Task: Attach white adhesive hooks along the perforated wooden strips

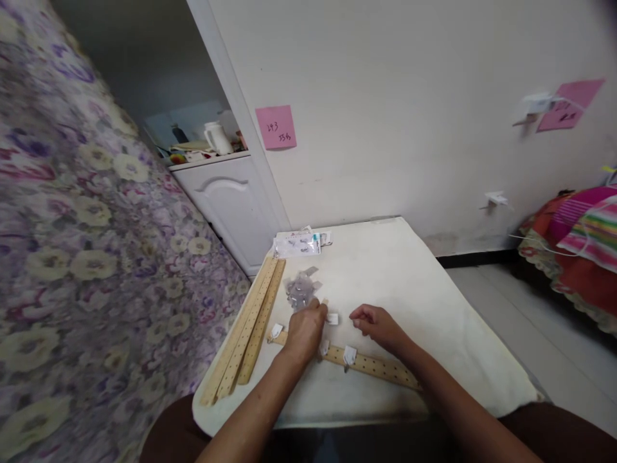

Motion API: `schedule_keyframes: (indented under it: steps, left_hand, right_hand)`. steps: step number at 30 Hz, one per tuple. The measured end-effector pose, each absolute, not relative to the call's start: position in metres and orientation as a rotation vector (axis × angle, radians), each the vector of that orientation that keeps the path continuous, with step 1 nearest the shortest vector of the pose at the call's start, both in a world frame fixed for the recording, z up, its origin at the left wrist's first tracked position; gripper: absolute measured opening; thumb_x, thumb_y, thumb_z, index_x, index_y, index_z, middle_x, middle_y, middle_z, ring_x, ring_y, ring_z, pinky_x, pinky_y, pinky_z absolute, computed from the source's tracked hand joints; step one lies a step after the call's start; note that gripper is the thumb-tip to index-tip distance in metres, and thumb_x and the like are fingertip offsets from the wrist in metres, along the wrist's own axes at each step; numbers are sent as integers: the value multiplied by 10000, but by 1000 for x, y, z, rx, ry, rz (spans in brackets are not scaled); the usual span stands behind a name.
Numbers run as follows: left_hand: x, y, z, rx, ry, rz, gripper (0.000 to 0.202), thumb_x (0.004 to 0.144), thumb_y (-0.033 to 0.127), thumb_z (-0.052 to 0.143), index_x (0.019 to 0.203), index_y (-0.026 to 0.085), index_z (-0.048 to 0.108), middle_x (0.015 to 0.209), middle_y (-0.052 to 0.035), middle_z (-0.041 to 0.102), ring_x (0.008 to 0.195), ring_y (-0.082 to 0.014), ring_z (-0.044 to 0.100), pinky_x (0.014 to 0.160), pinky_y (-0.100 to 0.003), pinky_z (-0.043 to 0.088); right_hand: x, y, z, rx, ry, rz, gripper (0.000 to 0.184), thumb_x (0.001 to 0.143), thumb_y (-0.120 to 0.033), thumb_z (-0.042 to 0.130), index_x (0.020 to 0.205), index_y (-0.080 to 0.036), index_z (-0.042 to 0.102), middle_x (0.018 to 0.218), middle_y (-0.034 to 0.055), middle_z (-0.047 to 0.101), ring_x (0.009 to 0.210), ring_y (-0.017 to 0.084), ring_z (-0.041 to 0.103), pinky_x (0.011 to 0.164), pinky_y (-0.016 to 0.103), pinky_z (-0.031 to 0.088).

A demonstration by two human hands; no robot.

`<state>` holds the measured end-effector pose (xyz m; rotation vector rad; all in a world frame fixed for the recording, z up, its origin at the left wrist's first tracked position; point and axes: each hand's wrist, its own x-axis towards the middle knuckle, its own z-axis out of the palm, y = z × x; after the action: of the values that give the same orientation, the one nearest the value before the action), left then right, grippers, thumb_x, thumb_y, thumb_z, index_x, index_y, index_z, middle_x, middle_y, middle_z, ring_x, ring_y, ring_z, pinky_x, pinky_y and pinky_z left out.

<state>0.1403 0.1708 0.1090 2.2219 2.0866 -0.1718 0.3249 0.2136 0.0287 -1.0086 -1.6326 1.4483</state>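
Note:
My left hand (pixel 304 331) is closed in a pinch over the middle of the table. A small white tag (pixel 332 319) sticks out at its fingertips; whatever it hangs from is hidden. To the right, my right hand (pixel 378 325) is raised with curled fingers and thumb close to the forefinger; anything between them is too small to make out. Below both hands lies a perforated wooden strip (pixel 373 365), partly covered by my left hand and right forearm. Several white tags (pixel 350 355) are attached along it. Beyond my left hand is a pile of clear plastic packets (pixel 301 289).
Several perforated wooden strips (pixel 250 328) lie lengthwise on the left of the white-covered table (pixel 457 360). Packaged items (pixel 297 244) are at its far left corner. A floral curtain (pixel 96 257) hangs on the left; a wall (pixel 376 128) stands behind.

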Motion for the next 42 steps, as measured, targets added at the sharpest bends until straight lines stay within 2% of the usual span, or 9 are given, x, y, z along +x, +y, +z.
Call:
schedule_keyframes:
  steps: [4,10,18,21,24,27,31,37,42]
  left_hand:
    - [158,159,119,2415,1951,-75,214,908,201,371,957,226,578,990,-38,576,839,-179,588,707,-274,412]
    - [175,150,115,2487,1636,425,245,936,240,375,1044,247,595,889,-17,569,785,-135,578,677,-229,426]
    - [178,131,90,2070,1594,1056,280,918,242,394,1162,227,530,1007,-50,591,915,-166,592,811,-303,464]
    - [179,122,84,2034,1555,1073,299,888,201,423,1158,236,548,1037,-53,593,950,-174,581,813,-302,459]
    - [181,116,84,2040,1506,990,203,864,194,465,978,233,629,925,-29,618,882,-165,581,772,-278,444]
    - [183,111,84,1981,1541,955,158,848,185,483,828,219,636,810,-6,608,783,-146,576,708,-253,420]
    - [188,105,79,1910,1581,1021,132,828,178,494,802,211,620,780,4,601,746,-139,562,682,-243,404]
    - [205,91,64,1842,1605,1062,96,814,207,506,766,199,588,746,6,580,710,-143,535,650,-246,388]
    - [214,73,36,1709,1569,971,95,829,213,471,854,201,561,774,4,585,695,-143,526,639,-249,390]
  right_hand:
    - [330,210,44,-961,-1580,1503,269,785,-354,566,956,-156,627,738,6,592,603,100,510,517,220,377]
    - [341,200,50,-750,-1499,1830,285,712,-335,684,934,-166,626,617,-56,517,482,45,408,442,185,277]
    - [349,193,46,-804,-1476,1851,338,690,-375,687,931,-168,571,659,-54,556,460,59,510,440,192,372]
    - [351,191,43,-839,-1540,1868,315,681,-357,691,892,-181,538,615,-67,555,437,75,526,425,197,378]
    - [354,190,41,-812,-1610,1890,279,669,-309,708,854,-173,549,607,-59,567,453,71,516,433,193,360]
    - [358,188,41,-784,-1597,1857,246,667,-263,717,848,-156,588,625,-48,572,509,60,495,473,186,341]
    - [363,182,42,-803,-1517,1831,242,688,-275,704,877,-154,614,652,-44,566,549,54,469,497,181,320]
    - [374,173,41,-967,-1518,1882,262,702,-381,675,801,-152,598,596,-45,554,477,65,463,468,198,326]
    - [384,177,34,-996,-1705,1687,210,724,-342,651,797,-146,668,645,-17,601,545,85,481,539,220,364]
